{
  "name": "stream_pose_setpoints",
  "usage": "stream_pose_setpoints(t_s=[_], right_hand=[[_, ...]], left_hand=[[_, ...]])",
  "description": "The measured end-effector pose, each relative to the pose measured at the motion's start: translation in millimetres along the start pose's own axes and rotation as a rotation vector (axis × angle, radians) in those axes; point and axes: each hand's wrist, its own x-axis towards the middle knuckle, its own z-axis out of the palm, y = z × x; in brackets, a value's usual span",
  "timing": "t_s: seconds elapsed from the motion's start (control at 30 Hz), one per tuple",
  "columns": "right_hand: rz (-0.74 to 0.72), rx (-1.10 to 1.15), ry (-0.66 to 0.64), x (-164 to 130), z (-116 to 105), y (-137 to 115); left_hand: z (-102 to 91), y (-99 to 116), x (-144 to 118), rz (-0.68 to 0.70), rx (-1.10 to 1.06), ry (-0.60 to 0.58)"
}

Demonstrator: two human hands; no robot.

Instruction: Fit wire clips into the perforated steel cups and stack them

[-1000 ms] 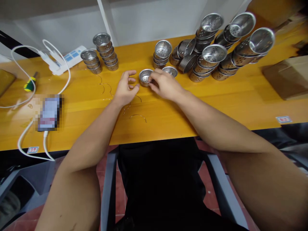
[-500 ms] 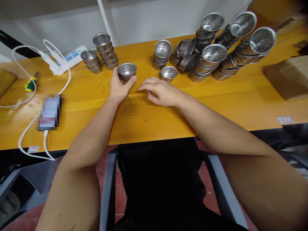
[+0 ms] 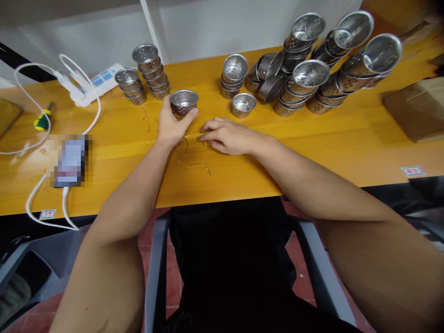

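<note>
Just above the middle of the frame, the left hand [image 3: 172,126] pinches a shiny metal cup [image 3: 183,101] with holes. The right hand [image 3: 227,136] lies flat, fingers together, on thin wire hoops [image 3: 199,167]. Smooth yellow table [image 3: 312,143] is bare near its front edge.

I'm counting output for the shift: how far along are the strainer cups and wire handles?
Done, it seems: two short cup stacks at the far left. In hand: the left hand holds one cup, and the right hand reaches for a wire on the table. Left: loose wires, one single cup and the big pile on the right.
</note>
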Motion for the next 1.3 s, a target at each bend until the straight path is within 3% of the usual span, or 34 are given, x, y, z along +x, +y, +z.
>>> stream_pose_setpoints(t_s=[0.13, 0.37, 0.5, 0.67, 0.87, 1.1, 1.3], right_hand=[[0.021, 0.015, 0.008, -0.8, 0.7, 4.8], [0.186, 0.068, -0.100, -7.4, -28.9, -13.5], [0.067, 0.215, -0.057, -4.5, -29.0, -31.9], [-0.156, 0.311, -0.197, -0.7, -12.9, -48.7], [-0.124, 0.268, -0.224, -1.0, -14.1, -50.8], [0.007, 0.113, -0.368, -0.2, -33.7, -70.4], [-0.112, -0.063, -0.345, 0.6, -23.6, -89.6]], left_hand=[[2.8, -11.4, 4.3, -0.050, -0.032, 0.031], [2.7, -40.0, 8.6, -0.006, 0.047, -0.009], [2.5, -37.7, 6.8, 0.015, 0.025, -0.005], [2.9, -33.8, 5.9, 0.020, 0.022, -0.011], [3.7, -43.8, 7.1, 0.005, 0.023, 0.012], [2.9, -26.5, 1.3, 0.032, 0.044, -0.034], [3.0, -40.1, 3.5, 0.045, 0.061, -0.043]])
